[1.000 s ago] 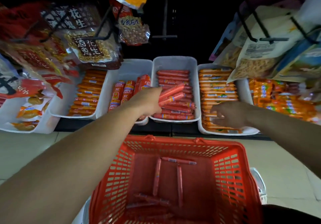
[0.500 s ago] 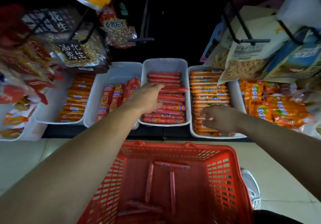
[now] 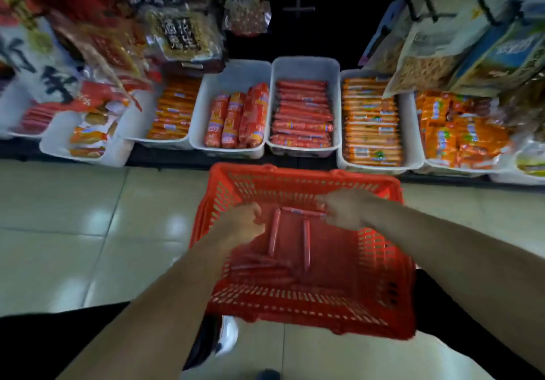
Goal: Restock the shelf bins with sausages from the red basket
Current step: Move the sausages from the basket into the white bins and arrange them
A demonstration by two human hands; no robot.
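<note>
left grip [image 3: 241,224] at far end of lengthwise sausage [image 3: 274,233] | right grip [image 3: 343,210] at right end of crosswise sausage [image 3: 299,211] | both curled, hold too blurred to tell

We find the scene moderately lit, apparently from above, with dull colours. Pale patches of soft glare lie on the glossy floor tiles [image 3: 174,226]. The recess above the white bins [image 3: 303,62] is almost black, and the lower corners fall into deep shadow. The whole frame is soft. The hanging snack bags [image 3: 182,34] at upper left are smeared and their print is hardly legible. The left hand [image 3: 241,224] and right hand [image 3: 345,208] are blurred, so we cannot judge their grip. Wide-angle distortion bows the row of bins and stretches everything near the edges.
</note>
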